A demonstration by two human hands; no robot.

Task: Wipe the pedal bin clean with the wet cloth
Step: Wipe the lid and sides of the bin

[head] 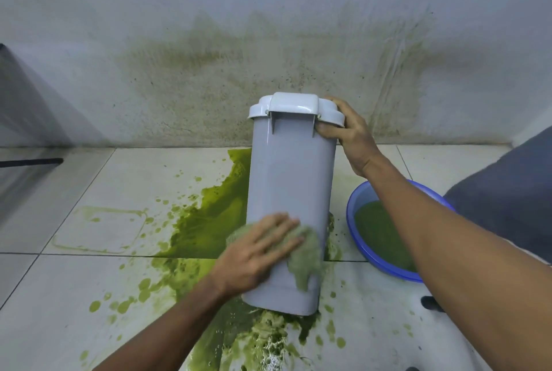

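Note:
A grey pedal bin (291,185) leans away from me, its lid end toward the stained wall and its base near me on the tiled floor. My right hand (348,134) grips the lid rim at the bin's top right corner, thumb under the rim. My left hand (260,251) lies flat with straight fingers on a green-stained wet cloth (304,254), pressing it against the lower part of the bin's side. The cloth hangs down below my fingers.
Green liquid (215,215) is spilled over the white floor tiles left of and under the bin, with foam near me. A blue basin (385,236) holding green water sits on the right, partly behind my right forearm. A dark cushion-like shape (513,188) lies far right.

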